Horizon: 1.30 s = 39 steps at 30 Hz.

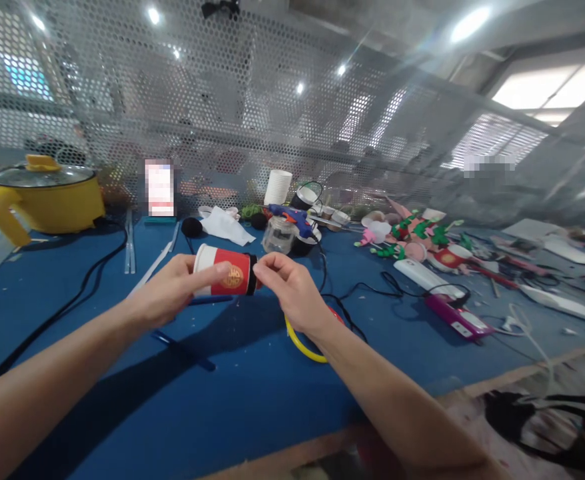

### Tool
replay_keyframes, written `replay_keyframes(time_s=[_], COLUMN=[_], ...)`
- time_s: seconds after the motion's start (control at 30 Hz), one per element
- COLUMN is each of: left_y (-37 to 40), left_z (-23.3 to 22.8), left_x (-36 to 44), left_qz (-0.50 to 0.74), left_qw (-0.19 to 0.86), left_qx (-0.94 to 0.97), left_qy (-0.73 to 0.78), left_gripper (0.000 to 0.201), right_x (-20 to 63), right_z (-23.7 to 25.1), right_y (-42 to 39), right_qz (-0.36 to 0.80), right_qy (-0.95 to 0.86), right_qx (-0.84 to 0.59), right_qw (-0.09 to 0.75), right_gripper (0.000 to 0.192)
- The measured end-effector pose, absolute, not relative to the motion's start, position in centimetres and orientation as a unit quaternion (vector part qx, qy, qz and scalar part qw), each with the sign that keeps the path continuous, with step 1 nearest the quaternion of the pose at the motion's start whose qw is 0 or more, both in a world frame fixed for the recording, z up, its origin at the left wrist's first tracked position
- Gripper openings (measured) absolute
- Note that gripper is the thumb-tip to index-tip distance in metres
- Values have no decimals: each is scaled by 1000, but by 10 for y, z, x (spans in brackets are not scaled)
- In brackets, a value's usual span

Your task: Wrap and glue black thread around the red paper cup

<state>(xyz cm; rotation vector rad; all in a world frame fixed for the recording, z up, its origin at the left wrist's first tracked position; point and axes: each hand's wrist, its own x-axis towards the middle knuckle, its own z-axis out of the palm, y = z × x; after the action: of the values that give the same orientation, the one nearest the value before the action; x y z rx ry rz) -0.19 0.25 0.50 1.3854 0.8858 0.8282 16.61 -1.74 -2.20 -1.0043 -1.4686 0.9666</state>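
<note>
A red paper cup [228,272] with a white rim and a gold emblem lies sideways in the air above the blue table [252,400]. My left hand [172,288] grips its open white end. My right hand [287,288] pinches the cup's dark bottom end with thumb and fingertips. A yellow ring-shaped strip [300,343] lies on the table under my right wrist, partly hidden by it.
A yellow pot [45,193] with a glass lid stands at the far left. A blue glue gun [292,217], a white cup stack [277,187], craft flowers [412,237], cables [72,293] and a pink tool [455,320] fill the back and right. A perforated metal screen [222,100] closes the far side.
</note>
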Motion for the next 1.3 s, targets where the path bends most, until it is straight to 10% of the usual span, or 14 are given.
replay_keyframes(time_s=[0.5, 1.0, 1.3], left_y=[8, 1, 2], left_z=[-6, -13, -1], left_x=[-3, 8, 3], left_qz=[363, 396, 414], left_qw=[544, 493, 523], left_qx=[652, 646, 595], left_qy=[383, 428, 448], left_gripper=[20, 21, 19], right_x=[168, 161, 218], right_z=[-20, -28, 12], right_y=[-22, -26, 27], right_qz=[71, 194, 92], right_qy=[-747, -795, -605], right_qx=[-384, -358, -520], right_qw=[537, 449, 595], right_gripper=[23, 31, 15])
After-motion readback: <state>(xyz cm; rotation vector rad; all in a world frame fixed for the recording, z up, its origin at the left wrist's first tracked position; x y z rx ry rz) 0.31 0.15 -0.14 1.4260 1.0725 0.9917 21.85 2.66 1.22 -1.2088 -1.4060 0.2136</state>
